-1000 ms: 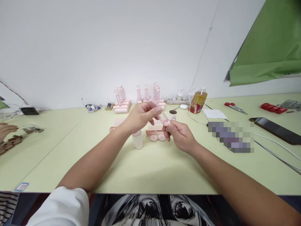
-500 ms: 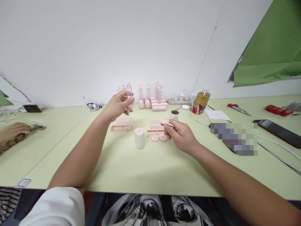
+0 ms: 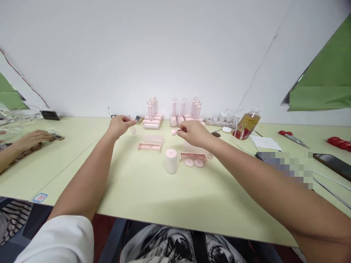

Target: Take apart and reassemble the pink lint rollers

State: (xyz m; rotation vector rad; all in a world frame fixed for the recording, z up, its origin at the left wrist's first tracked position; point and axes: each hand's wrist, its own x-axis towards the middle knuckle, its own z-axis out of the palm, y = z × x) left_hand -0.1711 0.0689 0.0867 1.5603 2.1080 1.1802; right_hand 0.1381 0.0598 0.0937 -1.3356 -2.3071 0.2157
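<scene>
My left hand (image 3: 120,126) is at the back left of the table, fingers pinched at the upper part of a clear pinkish tube (image 3: 133,130). My right hand (image 3: 195,133) reaches over the middle and pinches a small pink cap with a loop (image 3: 174,132). Below it lie a pink trough-shaped holder (image 3: 193,157) and two pink discs (image 3: 194,163). A second pink holder (image 3: 149,147) with a clear cover lies to the left. Between the holders stands a white roll (image 3: 171,162) with a pink top.
Pink rollers with upright looped handles (image 3: 152,115) stand along the wall, with more (image 3: 189,111) further right. A power strip (image 3: 219,123), a tilted drink bottle (image 3: 247,124) and a phone (image 3: 333,165) are on the right. Another person's hand (image 3: 35,138) works at the far left.
My left hand has moved left and lower with the clear tube. My right hand has moved left and further back with the looped cap. The view has shifted a little.
</scene>
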